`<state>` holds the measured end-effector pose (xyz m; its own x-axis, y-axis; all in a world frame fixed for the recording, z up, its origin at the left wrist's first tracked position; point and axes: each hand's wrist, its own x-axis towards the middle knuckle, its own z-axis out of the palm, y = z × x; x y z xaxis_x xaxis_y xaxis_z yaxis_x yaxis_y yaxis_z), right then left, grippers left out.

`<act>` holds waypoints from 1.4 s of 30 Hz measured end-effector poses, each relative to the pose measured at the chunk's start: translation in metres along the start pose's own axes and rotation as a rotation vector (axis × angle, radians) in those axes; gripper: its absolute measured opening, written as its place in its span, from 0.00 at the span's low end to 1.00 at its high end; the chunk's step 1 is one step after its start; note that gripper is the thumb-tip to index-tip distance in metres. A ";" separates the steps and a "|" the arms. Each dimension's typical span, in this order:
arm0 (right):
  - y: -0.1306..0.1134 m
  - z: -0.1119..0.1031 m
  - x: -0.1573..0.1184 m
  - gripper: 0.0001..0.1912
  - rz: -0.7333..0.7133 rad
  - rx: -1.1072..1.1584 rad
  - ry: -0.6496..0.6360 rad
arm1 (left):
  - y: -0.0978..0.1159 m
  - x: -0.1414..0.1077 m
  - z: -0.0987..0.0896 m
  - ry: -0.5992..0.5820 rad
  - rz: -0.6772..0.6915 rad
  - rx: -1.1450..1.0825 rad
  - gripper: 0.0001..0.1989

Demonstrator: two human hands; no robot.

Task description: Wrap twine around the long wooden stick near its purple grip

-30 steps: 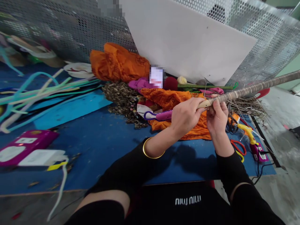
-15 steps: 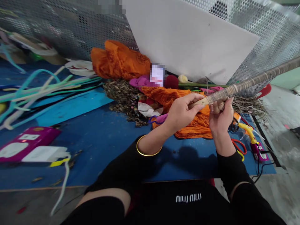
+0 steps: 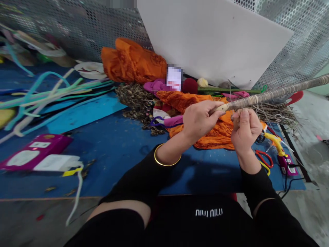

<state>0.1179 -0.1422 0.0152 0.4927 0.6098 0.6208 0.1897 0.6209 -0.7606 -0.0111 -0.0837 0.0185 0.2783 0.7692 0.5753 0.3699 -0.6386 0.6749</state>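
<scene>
A long wrapped stick [image 3: 272, 96] runs from the centre up to the right edge; its near end is pale with a small dark hole. My left hand [image 3: 202, 118] is closed round that pale end, thumb along its lower side. Just below the wrapped part, my right hand [image 3: 245, 128] is curled with thumb and fingers pressed together; a thin thread shows near the stick, but what the fingers pinch is too small to make out. Orange cloth [image 3: 216, 133] lies beneath both hands on the blue table [image 3: 115, 164].
Dry plant matter [image 3: 133, 99] and bundled twigs [image 3: 280, 115] flank the cloth. At right are a yellow glue gun [image 3: 275, 140] and red-handled scissors [image 3: 266, 158]. Coloured strips [image 3: 48, 99] and a purple power strip [image 3: 38, 149] lie left. A white board [image 3: 213, 41] leans behind.
My right hand has turned and closed into a tighter curl, slightly lower and to the right. The stick's far end appears lower, and the whole view has shifted slightly.
</scene>
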 end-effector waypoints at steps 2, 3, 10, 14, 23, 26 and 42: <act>0.001 0.000 -0.002 0.21 -0.022 -0.055 0.008 | -0.001 -0.001 0.002 -0.007 0.025 0.058 0.14; 0.001 0.000 -0.003 0.21 -0.036 -0.075 0.012 | -0.001 0.000 0.003 -0.019 0.030 0.086 0.14; -0.012 -0.009 0.004 0.19 -0.033 -0.107 -0.259 | 0.002 0.005 -0.006 -0.114 0.007 0.248 0.13; -0.022 -0.015 0.013 0.20 -0.094 -0.118 -0.345 | 0.003 0.007 -0.011 -0.143 0.015 0.316 0.13; -0.031 -0.033 0.028 0.16 -0.234 -0.275 -0.227 | -0.003 0.011 -0.012 -0.098 -0.051 0.382 0.10; -0.027 -0.039 0.031 0.19 -0.213 -0.245 -0.267 | -0.003 0.011 -0.012 -0.110 -0.058 0.375 0.09; -0.007 -0.039 0.040 0.21 -0.226 -0.160 -0.444 | 0.009 0.007 -0.017 -0.321 0.042 0.503 0.14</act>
<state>0.1695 -0.1410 0.0381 0.0236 0.6406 0.7675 0.3945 0.6994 -0.5959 -0.0210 -0.0845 0.0372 0.5267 0.7628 0.3751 0.7054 -0.6384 0.3078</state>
